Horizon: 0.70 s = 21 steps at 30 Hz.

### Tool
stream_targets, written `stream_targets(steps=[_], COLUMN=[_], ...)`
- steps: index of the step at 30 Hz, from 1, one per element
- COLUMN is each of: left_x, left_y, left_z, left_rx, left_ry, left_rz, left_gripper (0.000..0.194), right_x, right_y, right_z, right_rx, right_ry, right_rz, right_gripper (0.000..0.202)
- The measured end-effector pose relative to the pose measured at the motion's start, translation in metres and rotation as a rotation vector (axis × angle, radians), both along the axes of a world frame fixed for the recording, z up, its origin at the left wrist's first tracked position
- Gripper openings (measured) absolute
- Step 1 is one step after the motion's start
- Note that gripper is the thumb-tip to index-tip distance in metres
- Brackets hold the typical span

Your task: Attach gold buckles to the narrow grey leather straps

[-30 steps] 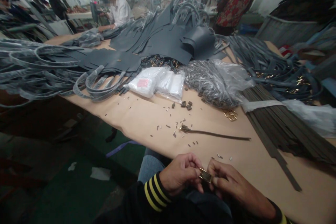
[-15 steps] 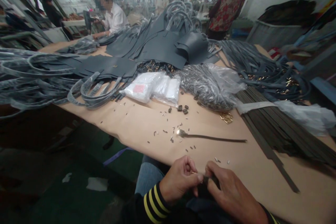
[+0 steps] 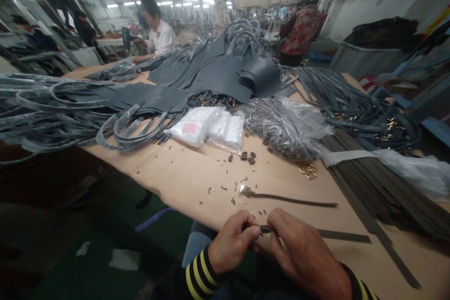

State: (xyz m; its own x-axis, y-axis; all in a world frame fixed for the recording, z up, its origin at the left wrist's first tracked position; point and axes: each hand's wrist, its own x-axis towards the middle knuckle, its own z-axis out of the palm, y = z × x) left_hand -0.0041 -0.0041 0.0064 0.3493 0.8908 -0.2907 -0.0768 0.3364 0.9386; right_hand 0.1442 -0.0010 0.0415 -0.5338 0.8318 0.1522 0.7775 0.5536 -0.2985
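At the table's near edge, my left hand (image 3: pixel 236 239) pinches the end of a narrow dark olive strap (image 3: pixel 346 236), where a small shiny metal bit shows at the fingertips. My right hand (image 3: pixel 302 248) grips the same strap close beside it, fingers bent over it. The strap's free length runs out rightward from under the right hand onto the table. Just beyond the hands lies another dark strap (image 3: pixel 295 199) with a metal buckle (image 3: pixel 246 191) at its left end. Small metal bits (image 3: pixel 234 200) are scattered around that buckle.
Farther back are dark buckles (image 3: pixel 248 157), gold rings (image 3: pixel 308 170), white plastic packets (image 3: pixel 197 126) and a clear bag of hardware (image 3: pixel 281 126). Bundled olive straps (image 3: pixel 379 187) lie right; wrapped grey handles (image 3: pixel 126 131) left. Grey panels (image 3: pixel 225 75) are heaped behind. Several people work beyond.
The view has tilted up slightly. My right hand has turned over the strap, and the strap's free length now shows stretched out to its right. Both hands stay close together.
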Motion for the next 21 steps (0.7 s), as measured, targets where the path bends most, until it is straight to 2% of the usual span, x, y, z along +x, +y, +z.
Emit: stream_targets(steps=[2, 5, 7, 9, 12, 15, 18, 21], left_x=[-0.002, -0.004, -0.004, -0.002, 0.003, 0.005, 0.004, 0.003], left_y=[0.004, 0.012, 0.017, 0.022, 0.025, 0.026, 0.026, 0.026], left_z=[-0.002, -0.005, -0.008, -0.012, -0.020, -0.025, -0.025, -0.025], left_rx=[0.010, -0.058, -0.091, -0.105, -0.095, -0.078, -0.073, -0.065], left_ry=[-0.017, -0.065, -0.076, -0.087, -0.071, -0.025, -0.009, -0.001], left_rz=[0.030, 0.056, 0.089, 0.113, 0.120, 0.128, 0.126, 0.117], left_gripper=[0.026, 0.027, 0.028, 0.029, 0.029, 0.027, 0.026, 0.024], right_x=[-0.002, -0.001, 0.003, 0.005, 0.003, -0.008, -0.021, -0.028], right_y=[0.010, 0.030, 0.052, 0.081, 0.130, 0.169, 0.186, 0.189], right_z=[0.000, 0.004, 0.008, 0.009, 0.002, -0.014, -0.025, -0.027], right_rx=[-0.040, -0.161, -0.283, -0.329, -0.193, -0.145, -0.139, -0.153], right_ry=[0.015, 0.038, 0.032, -0.011, -0.098, -0.167, -0.248, -0.327], right_rz=[0.018, 0.066, 0.106, 0.077, -0.119, -0.210, -0.258, -0.287], right_gripper=[0.012, 0.010, 0.008, 0.010, 0.016, 0.020, 0.018, 0.018])
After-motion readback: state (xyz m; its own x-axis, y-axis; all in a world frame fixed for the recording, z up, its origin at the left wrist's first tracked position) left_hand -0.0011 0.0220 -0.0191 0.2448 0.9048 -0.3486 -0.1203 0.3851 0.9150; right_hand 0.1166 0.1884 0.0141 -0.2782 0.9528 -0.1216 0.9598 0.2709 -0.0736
